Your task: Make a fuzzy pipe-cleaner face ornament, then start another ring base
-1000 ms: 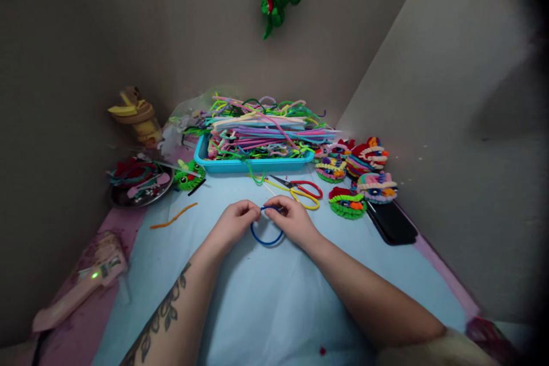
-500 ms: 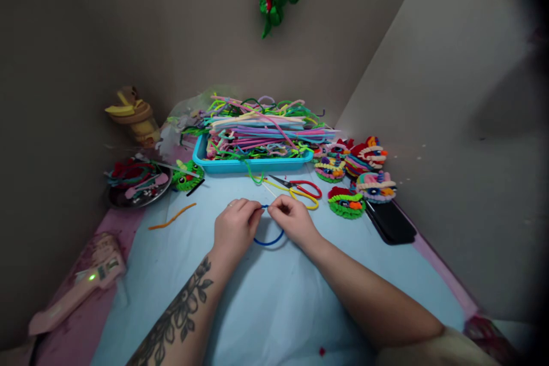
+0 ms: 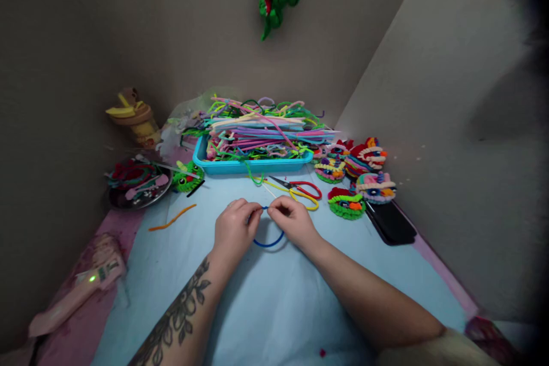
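A blue pipe cleaner [image 3: 269,245] bends into a loop below my hands, over the light blue table cover. My left hand [image 3: 235,223] pinches it on one side, fingers closed. My right hand [image 3: 294,220] pinches it opposite, thumb against forefinger. A short blue stretch shows between the two pinches; the fingers hide whether the ends are joined there. Scissors [image 3: 306,191] with red and yellow handles lie just beyond my right hand. An orange pipe cleaner [image 3: 172,217] rests to the left of my left hand.
A blue tray [image 3: 257,166] heaped with coloured pipe cleaners stands at the back. Several fuzzy bird-like heads [image 3: 346,204] and a black phone [image 3: 392,222] are at right. At left are a metal bowl [image 3: 148,199], a green fuzzy head [image 3: 187,177] and a pink glue gun [image 3: 81,291].
Almost nothing differs. Both hands keep their pinch on the blue pipe cleaner, with only a slight shift at the fingertips.
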### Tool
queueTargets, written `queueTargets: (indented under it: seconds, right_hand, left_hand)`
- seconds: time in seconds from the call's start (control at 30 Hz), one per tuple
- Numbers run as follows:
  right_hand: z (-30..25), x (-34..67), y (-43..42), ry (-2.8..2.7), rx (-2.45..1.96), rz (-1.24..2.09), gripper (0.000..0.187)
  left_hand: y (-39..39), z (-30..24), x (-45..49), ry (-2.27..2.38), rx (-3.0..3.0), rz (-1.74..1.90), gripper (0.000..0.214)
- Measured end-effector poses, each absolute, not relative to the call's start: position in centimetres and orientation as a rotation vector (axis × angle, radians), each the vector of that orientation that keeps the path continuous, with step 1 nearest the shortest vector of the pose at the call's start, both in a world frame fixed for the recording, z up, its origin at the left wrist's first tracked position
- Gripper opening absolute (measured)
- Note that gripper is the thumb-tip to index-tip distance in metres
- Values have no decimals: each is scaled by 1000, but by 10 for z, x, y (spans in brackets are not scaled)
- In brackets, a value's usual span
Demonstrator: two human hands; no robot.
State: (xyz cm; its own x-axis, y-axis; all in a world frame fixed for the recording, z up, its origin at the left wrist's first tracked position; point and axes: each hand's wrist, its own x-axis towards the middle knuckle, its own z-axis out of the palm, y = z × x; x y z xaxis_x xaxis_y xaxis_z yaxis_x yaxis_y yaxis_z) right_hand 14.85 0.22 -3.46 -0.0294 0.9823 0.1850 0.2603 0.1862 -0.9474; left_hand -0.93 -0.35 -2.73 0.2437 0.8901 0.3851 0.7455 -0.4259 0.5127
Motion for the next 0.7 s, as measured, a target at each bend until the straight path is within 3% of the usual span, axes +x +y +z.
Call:
queueTargets:
  seconds: [0.7]
  right_hand:
    - [-45,149,5,-1523,-1249,922,9]
  left_hand:
    - [-8,-31,-7,1699,2520,843,19]
